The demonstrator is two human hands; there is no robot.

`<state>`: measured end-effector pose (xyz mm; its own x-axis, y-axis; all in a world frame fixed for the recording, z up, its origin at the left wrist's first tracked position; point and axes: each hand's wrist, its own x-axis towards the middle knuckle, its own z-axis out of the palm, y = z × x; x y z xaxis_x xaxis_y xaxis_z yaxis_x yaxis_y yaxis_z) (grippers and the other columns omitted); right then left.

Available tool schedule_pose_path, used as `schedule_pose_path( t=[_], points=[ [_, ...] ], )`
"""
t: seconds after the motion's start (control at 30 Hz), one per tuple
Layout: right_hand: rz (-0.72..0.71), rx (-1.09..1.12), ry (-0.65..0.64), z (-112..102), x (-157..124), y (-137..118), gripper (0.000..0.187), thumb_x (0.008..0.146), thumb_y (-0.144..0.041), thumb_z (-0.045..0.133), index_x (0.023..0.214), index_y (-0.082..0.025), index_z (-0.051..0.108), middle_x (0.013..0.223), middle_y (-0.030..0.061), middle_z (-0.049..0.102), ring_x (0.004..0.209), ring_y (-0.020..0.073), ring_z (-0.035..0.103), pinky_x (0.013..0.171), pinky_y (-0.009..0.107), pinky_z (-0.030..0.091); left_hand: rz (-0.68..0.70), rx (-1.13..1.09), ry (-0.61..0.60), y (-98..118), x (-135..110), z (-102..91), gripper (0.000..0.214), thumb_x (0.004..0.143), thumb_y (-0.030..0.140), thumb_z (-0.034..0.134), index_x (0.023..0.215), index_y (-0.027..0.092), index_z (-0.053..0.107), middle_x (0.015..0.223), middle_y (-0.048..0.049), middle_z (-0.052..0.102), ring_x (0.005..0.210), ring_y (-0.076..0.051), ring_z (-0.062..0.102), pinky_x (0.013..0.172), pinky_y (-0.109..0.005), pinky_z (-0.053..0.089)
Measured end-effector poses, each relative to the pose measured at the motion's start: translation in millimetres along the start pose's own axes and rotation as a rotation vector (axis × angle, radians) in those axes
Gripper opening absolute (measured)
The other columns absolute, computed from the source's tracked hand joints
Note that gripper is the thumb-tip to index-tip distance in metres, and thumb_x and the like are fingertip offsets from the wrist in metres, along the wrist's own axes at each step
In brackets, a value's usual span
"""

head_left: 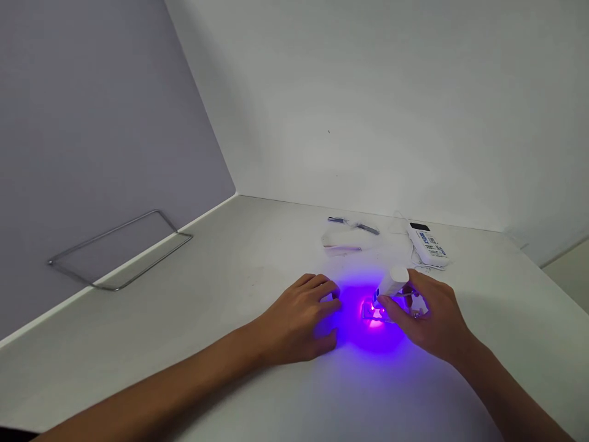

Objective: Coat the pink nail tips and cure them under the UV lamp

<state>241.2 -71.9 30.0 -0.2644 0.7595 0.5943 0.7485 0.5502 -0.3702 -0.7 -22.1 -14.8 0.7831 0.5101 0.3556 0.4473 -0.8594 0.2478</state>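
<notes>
My right hand (435, 313) grips a small white UV lamp (392, 283), tilted with its lit end pointing down. Violet light falls from it onto a small flat piece (368, 311) lying on the white table (257, 393). Glare and my fingers hide much of that piece, so its kind cannot be made out. Thin, pale bits show beneath my right fingers. My left hand (304, 316) rests on the table to the left of the glow, fingers bent and apart, with nothing visible in them.
Behind my right hand lies a white box-shaped device (430, 244) with a black panel, printed label and cord. Small dark metal strips (368, 228) and a pale strip (341, 248) lie farther back. A metal wire frame (151, 264) leans at the left wall.
</notes>
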Motion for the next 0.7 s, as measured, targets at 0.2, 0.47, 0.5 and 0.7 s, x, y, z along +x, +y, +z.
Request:
schedule_pose_path(
  t=[0.2, 0.47, 0.5, 0.7],
  points=[
    [-0.005, -0.012, 0.003, -0.1, -0.2, -0.3, 0.024, 0.089, -0.028, 0.061, 0.069, -0.021, 0.049, 0.052, -0.0059, 0.047, 0.045, 0.0091, 0.043, 0.042, 0.02, 0.037, -0.006, -0.034, 0.004, 2.0, 0.1, -2.2, 0.013, 0.078, 0.022, 0.059, 0.09, 0.02, 0.064, 0.099, -0.006, 0.062, 0.091, -0.023, 0.057, 0.086, -0.038, 0.043],
    [0.023, 0.014, -0.003, 0.4, -1.1, -0.1, 0.02, 0.089, -0.028, 0.061, 0.071, -0.021, 0.052, 0.053, -0.0051, 0.047, 0.045, 0.0098, 0.044, 0.041, 0.02, 0.036, -0.005, -0.019, -0.008, 0.8, -0.9, 0.3, 0.014, 0.078, 0.023, 0.06, 0.091, 0.02, 0.064, 0.099, -0.0063, 0.063, 0.091, -0.023, 0.057, 0.086, -0.039, 0.044],
    [0.024, 0.015, -0.01, 0.3, -1.3, 0.0, 0.02, 0.089, -0.028, 0.061, 0.072, -0.021, 0.052, 0.053, -0.0049, 0.048, 0.046, 0.0099, 0.044, 0.041, 0.02, 0.037, -0.006, -0.007, -0.01, 0.2, -1.0, 0.8, 0.017, 0.079, 0.023, 0.061, 0.095, 0.02, 0.063, 0.1, -0.0066, 0.063, 0.093, -0.024, 0.058, 0.086, -0.039, 0.045],
    [0.02, 0.021, -0.017, 0.1, -1.2, 0.1, 0.017, 0.088, -0.025, 0.062, 0.074, -0.021, 0.054, 0.055, -0.0046, 0.05, 0.047, 0.0099, 0.044, 0.042, 0.02, 0.038, -0.011, -0.006, -0.024, -0.4, -1.0, 1.7, 0.052, 0.079, 0.023, 0.063, 0.129, 0.019, 0.052, 0.108, -0.0079, 0.065, 0.098, -0.026, 0.058, 0.089, -0.042, 0.045]
  ],
)
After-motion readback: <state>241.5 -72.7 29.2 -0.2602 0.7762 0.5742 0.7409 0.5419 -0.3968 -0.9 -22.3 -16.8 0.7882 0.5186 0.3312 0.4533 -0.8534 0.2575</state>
